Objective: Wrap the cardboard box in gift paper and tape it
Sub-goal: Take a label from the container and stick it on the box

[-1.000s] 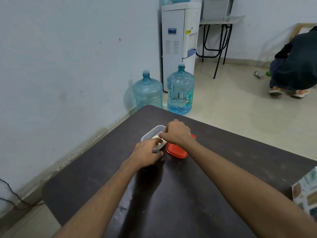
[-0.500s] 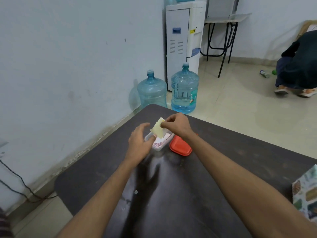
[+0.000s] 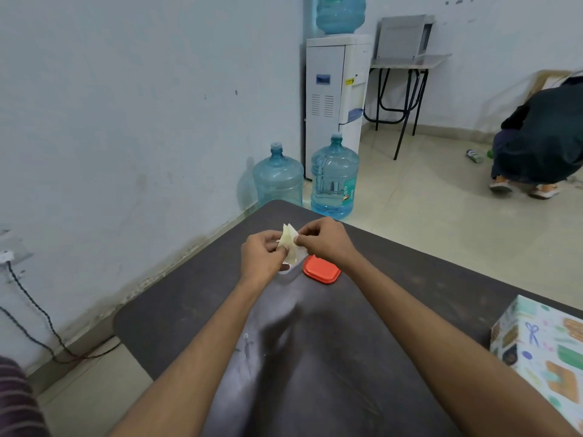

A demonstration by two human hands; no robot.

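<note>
Sitting at the near right corner of the dark table (image 3: 189,310), the gift-wrapped box (image 3: 542,351) is cut off by the frame edge, well apart from both hands. Its paper shows printed scissors and coloured shapes but no readable words. Farther out, the left hand (image 3: 262,257) and the right hand (image 3: 325,241) both pinch 1 pale yellow slip (image 3: 290,244) between thumb and fingertips, holding it above the table. 0.5 s ago only the right hand pinched it, and the left hand lay open beside the clear container (image 3: 285,270), which is now almost wholly hidden behind the left hand. The red lid (image 3: 321,269) lies flat just beside the container. Whether the slip is tape or paper is hard to make out. Beyond the table stand 2 blue water jugs (image 3: 334,178); the teal label on the right 1 is too small to read. Behind them is a white water dispenser (image 3: 334,99).
</note>
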